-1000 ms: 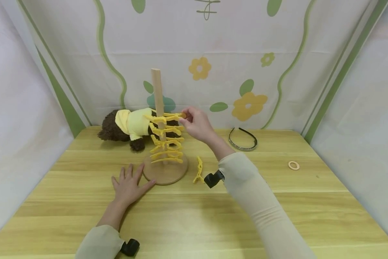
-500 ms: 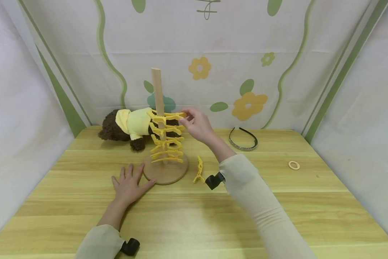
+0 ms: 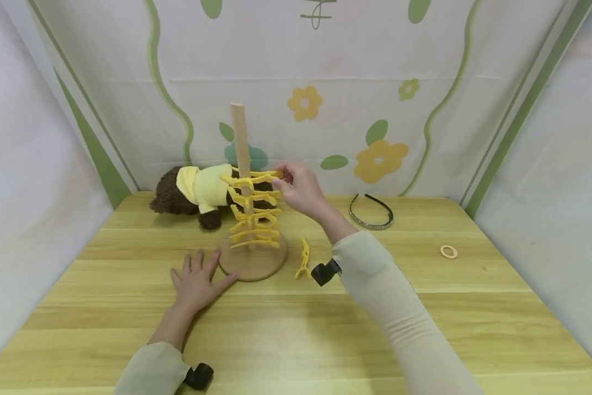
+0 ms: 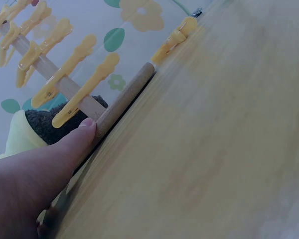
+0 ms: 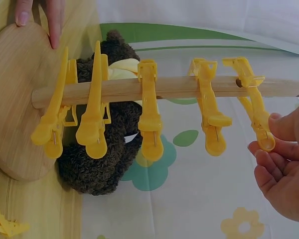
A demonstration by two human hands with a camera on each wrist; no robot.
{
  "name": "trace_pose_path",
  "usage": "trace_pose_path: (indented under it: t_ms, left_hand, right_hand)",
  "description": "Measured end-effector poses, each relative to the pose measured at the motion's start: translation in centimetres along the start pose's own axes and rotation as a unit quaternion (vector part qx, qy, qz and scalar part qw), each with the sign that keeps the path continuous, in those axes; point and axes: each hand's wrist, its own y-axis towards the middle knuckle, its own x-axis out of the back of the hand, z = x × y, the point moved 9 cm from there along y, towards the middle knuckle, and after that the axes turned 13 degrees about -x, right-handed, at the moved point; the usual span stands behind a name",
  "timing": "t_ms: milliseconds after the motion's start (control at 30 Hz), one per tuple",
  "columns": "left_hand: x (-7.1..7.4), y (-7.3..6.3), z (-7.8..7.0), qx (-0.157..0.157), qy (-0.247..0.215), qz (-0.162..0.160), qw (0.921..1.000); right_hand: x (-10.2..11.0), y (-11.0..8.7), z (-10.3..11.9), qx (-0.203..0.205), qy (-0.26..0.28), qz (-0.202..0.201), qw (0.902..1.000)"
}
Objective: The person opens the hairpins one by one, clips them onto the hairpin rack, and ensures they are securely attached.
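Note:
A wooden post point(image 3: 240, 137) rises from a round wooden base point(image 3: 252, 269), with several yellow hair clips point(image 5: 149, 109) clamped along it one above another. My right hand point(image 3: 300, 189) pinches the tail end of the topmost hair clip point(image 5: 254, 102) between thumb and fingers, its jaws around the post. My left hand point(image 3: 195, 285) lies spread on the table, thumb and index finger touching the base's rim; the left wrist view shows the thumb point(image 4: 72, 142) against that edge. Right of the base, one loose yellow hair clip point(image 3: 304, 259) lies on the table.
A brown plush toy point(image 3: 209, 189) in a yellow top lies behind the post. Toward the back right is a black headband point(image 3: 372, 225) with a glittery band. A small pale ring point(image 3: 448, 252) lies farther right. A printed curtain point(image 3: 355, 66) stands behind the wooden table point(image 3: 296, 340).
The topmost clip's jaws spread apart a little and then drew closer around the post, in my right hand's pinch. My left hand has stayed at the base.

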Motion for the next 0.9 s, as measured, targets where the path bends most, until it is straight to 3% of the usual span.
trace_pose_path:
  t_ms: [633, 900]
  left_hand:
    - [0.2, 0.0, -0.2, 0.007, 0.001, 0.006, 1.0]
    - [0.3, 0.0, -0.3, 0.005, 0.004, 0.004, 1.0]
  right_hand:
    - [-0.4, 0.2, -1.0, -0.05, 0.039, 0.036, 0.9973]
    - [1.2, -1.1, -1.9, -0.028, 0.054, 0.018, 0.998]
